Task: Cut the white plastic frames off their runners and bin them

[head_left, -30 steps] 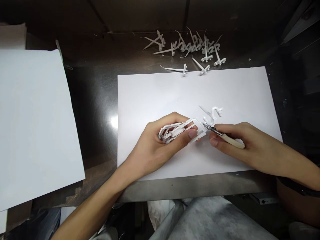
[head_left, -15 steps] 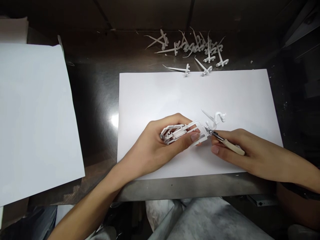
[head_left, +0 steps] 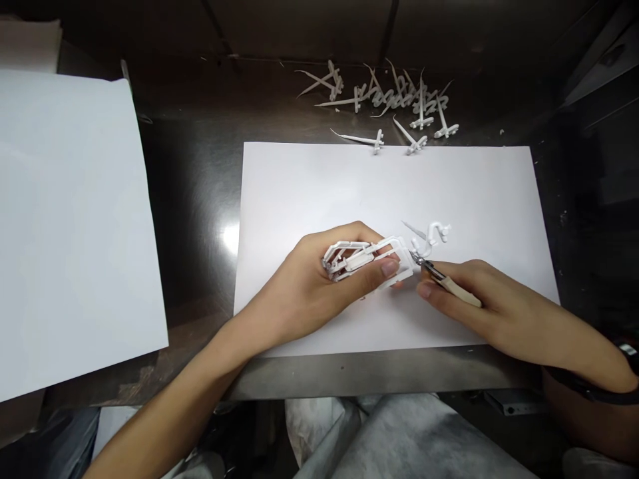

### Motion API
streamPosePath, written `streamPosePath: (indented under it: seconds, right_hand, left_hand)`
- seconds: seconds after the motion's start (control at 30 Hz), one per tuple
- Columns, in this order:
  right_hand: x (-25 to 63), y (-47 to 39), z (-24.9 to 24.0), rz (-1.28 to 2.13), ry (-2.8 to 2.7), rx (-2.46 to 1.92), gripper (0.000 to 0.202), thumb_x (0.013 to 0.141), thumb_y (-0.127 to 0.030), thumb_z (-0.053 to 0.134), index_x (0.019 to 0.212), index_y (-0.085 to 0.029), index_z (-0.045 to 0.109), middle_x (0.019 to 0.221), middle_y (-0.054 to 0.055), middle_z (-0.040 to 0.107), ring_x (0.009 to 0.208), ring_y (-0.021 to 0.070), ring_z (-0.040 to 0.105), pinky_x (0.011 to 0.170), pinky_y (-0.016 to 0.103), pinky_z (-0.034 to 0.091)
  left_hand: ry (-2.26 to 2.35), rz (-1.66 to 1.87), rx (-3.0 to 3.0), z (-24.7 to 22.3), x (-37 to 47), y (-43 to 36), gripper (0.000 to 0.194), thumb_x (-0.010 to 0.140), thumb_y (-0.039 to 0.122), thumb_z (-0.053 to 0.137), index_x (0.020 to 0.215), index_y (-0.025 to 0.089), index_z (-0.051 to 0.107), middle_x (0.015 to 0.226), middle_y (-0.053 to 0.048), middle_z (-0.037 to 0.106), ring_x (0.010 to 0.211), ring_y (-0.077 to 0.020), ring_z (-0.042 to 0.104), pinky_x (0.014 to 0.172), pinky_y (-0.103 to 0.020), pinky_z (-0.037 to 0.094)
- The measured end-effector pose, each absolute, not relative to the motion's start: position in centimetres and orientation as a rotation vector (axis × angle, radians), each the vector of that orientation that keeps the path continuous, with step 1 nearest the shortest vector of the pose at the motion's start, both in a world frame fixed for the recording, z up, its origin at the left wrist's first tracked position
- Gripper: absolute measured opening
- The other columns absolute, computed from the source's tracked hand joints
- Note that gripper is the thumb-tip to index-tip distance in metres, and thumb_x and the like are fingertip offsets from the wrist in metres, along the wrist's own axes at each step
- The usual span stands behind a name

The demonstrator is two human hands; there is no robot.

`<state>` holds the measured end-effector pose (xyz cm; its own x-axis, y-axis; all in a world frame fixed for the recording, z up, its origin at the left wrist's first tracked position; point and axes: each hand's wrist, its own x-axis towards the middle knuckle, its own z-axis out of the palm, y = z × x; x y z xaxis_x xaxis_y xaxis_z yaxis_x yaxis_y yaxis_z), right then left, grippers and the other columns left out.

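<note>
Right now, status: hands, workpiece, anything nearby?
Left grip: holding white frame. Right grip: cream-handled pliers at frame's edge. Hooked white piece beside pliers, attachment unclear.

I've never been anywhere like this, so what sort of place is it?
Probably a workshop or small factory: a shiny metal-looking table, a pile of similar white parts, and a cutter-like hand tool in the right hand.

A workshop or factory workstation is indicated by the metal worktop (head_left: pixel 200 166), the white plastic parts (head_left: pixel 398 100) strewn behind a paper sheet (head_left: pixel 319 186) and, partly hidden, what seem to be cream-handled pliers (head_left: pixel 456 289)
</note>
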<state>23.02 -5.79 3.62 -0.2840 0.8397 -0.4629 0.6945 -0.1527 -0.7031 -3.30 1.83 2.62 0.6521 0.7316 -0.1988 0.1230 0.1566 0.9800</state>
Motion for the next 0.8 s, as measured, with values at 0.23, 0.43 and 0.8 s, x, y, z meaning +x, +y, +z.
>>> streamPosePath:
  seconds: [0.23, 0.43, 0.8]
  right_hand:
    - [22.0, -6.2, 3.0, 1.069, -2.035, -1.798, 0.030, 0.109, -0.028, 0.054, 0.081, -0.024, 0.044, 0.064, -0.007, 0.044, 0.056, 0.0170, 0.040, 0.055, 0.034, 0.030]
    - [22.0, -6.8, 2.4, 0.829, -2.122, -1.768, 0.015, 0.107, -0.021, 0.053, 0.092, -0.024, 0.052, 0.071, -0.006, 0.054, 0.056, 0.0180, 0.048, 0.057, 0.035, 0.033]
    - [21.8, -7.1, 1.6, 0.578, -2.197, -1.744, 0.014, 0.111, -0.027, 0.054, 0.099, -0.025, 0.048, 0.076, -0.004, 0.059, 0.057, 0.0196, 0.052, 0.057, 0.034, 0.035]
  left_hand:
    - [0.729, 0.595, 1.499, 2.0, -3.5, 2.1, 0.008, 0.104, 0.023, 0.079, 0.111, 0.020, 0.078, 0.098, 0.003, 0.076, 0.080, -0.0090, 0.062, 0.069, -0.019, 0.046]
    - [0.702, 0.650, 1.603, 1.6, -3.8, 2.4, 0.006, 0.105, 0.023, 0.078, 0.111, 0.023, 0.078, 0.095, 0.005, 0.076, 0.075, -0.0064, 0.060, 0.066, -0.018, 0.044]
    - [0.630, 0.686, 1.677, 1.4, -4.0, 3.1, 0.010, 0.104, 0.018, 0.078, 0.114, 0.021, 0.079, 0.102, 0.004, 0.078, 0.083, -0.0055, 0.067, 0.071, -0.015, 0.048]
